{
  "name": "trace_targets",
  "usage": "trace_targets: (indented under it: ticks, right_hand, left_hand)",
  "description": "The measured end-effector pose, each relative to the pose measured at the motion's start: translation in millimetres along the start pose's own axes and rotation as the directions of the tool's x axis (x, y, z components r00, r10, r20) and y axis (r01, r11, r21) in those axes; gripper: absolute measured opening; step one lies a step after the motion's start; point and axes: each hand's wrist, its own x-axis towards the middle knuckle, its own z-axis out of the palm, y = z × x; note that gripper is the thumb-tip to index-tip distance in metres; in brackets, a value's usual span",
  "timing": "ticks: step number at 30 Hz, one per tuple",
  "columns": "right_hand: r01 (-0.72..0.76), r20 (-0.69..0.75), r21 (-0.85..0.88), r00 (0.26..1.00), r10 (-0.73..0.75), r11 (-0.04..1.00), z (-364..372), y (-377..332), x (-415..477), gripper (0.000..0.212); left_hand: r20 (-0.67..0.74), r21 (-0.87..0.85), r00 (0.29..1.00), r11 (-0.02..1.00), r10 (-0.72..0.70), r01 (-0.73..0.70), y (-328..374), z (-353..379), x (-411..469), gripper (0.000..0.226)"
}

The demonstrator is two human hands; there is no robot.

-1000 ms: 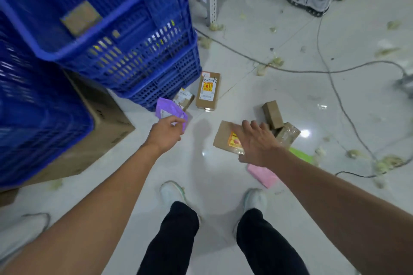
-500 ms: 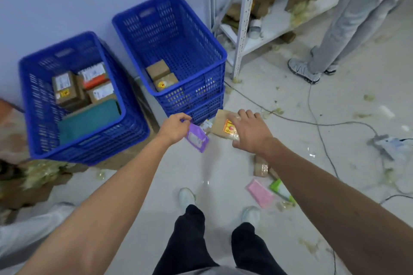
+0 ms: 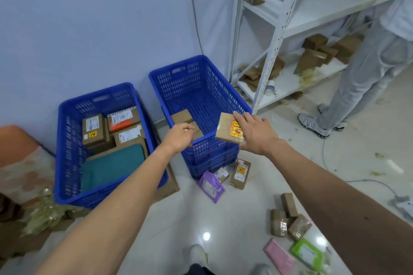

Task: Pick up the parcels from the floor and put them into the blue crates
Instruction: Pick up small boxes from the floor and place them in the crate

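Observation:
My right hand (image 3: 257,134) grips a flat brown parcel with a yellow-red label (image 3: 225,129) above the near right corner of the right blue crate (image 3: 210,152). That crate holds two small brown boxes (image 3: 182,116). My left hand (image 3: 178,138) hovers over its near rim with fingers curled; its palm side is hidden. The left blue crate (image 3: 60,140) holds several labelled boxes and a teal parcel. On the floor lie a purple parcel (image 3: 211,186), a tiny box (image 3: 221,174), a long brown box (image 3: 240,174), several brown boxes (image 3: 288,219), and pink (image 3: 279,257) and green (image 3: 306,254) parcels.
A white metal shelf (image 3: 274,40) with brown boxes stands right of the crates. Another person in grey trousers (image 3: 368,73) stands beside it. A cable (image 3: 362,182) runs across the floor at right. Flattened cardboard (image 3: 169,185) lies under the left crate. Scraps litter the lower left.
I have stood up from the floor. My right hand has carried the labelled brown parcel up to the right crate. My left hand has risen to the crate rim; the purple parcel lies on the floor.

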Motion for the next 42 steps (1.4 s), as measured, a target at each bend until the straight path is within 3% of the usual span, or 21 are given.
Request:
trace_targets:
  ticks: [13,24,29,42]
  right_hand:
    - [0.152,0.064,-0.03,0.987,-0.15,0.988,14.7,63.7,118.9,0.107]
    - [0.378,0.208,-0.036,0.908,-0.363,0.925,37.0,136.8,251.8,0.107]
    - [0.443,0.182,-0.035,0.884,-0.431,0.896,59.7,135.6,291.0,0.102]
    - [0.387,0.295,-0.023,0.884,-0.363,0.922,134.3,98.2,337.5,0.105]
  left_hand:
    - [-0.045,-0.098,0.992,0.989,-0.116,0.111,26.5,22.3,98.4,0.027]
    - [-0.129,-0.299,0.929,0.907,-0.348,0.298,34.4,56.7,175.1,0.024]
    - [-0.147,-0.339,0.913,0.887,-0.38,0.314,30.4,58.7,196.1,0.025]
    - [0.01,-0.355,0.933,0.872,-0.359,0.339,-27.4,39.4,294.8,0.025]
